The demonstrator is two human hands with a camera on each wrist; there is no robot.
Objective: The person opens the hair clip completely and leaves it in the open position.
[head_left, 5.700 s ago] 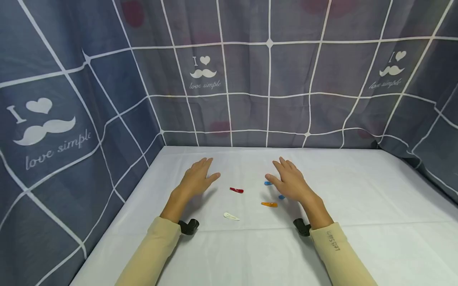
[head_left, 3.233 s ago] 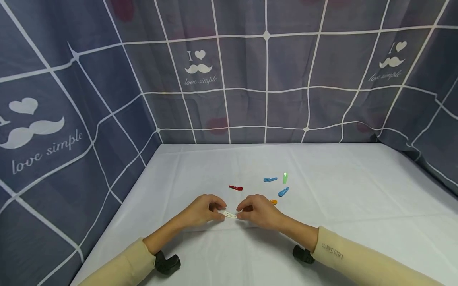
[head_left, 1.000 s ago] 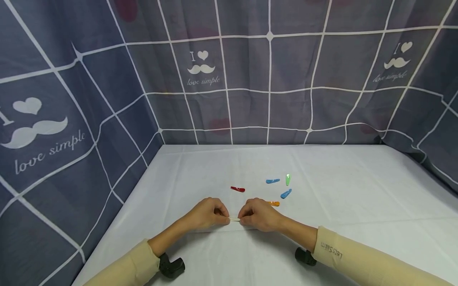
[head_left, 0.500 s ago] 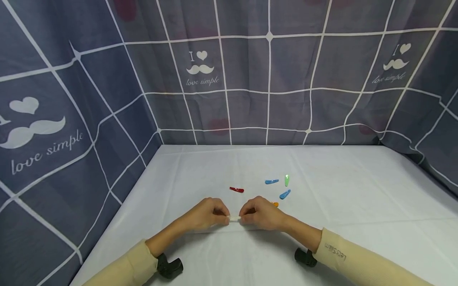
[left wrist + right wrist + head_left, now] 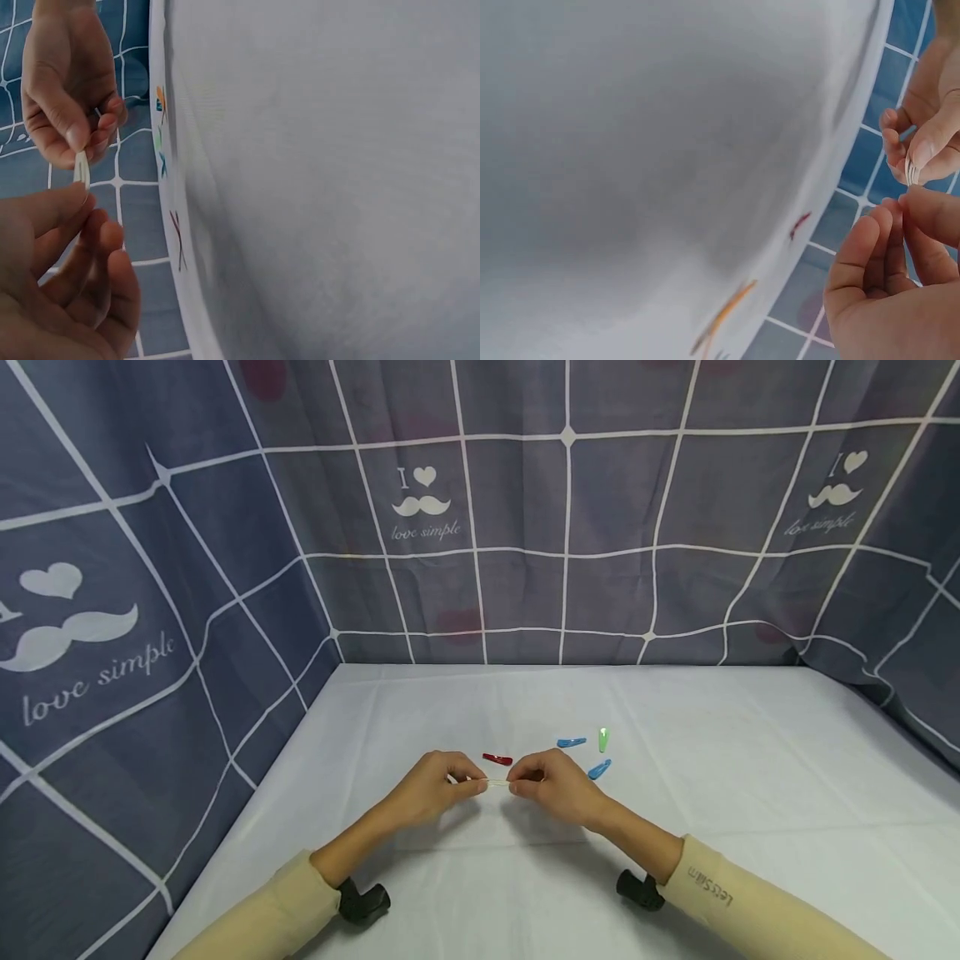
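Both hands meet over the white table, holding a white snap hair clip [image 5: 498, 782] between them. The left hand [image 5: 433, 789] pinches one end with thumb and fingertips. At the other end, the right hand [image 5: 558, 787] grips it the same way. In the right wrist view the strips of the clip [image 5: 911, 171] show slightly apart; in the left wrist view the clip [image 5: 82, 171] has a slot along its middle. Just beyond the fingers lies a red hair clip [image 5: 497, 759]. An orange clip [image 5: 731, 311] shows in the right wrist view but is hidden behind the right hand in the head view.
Two blue clips [image 5: 572, 742] and a green clip [image 5: 603, 740] lie beyond the right hand. White cloth [image 5: 712, 760] covers the table. A dark gridded curtain [image 5: 517, 593] hangs behind it and along the sides.
From apart with open fingers, both hands came together on the white clip lying near the front and pinched its ends. In the last half second they raised it, slightly away from the body.
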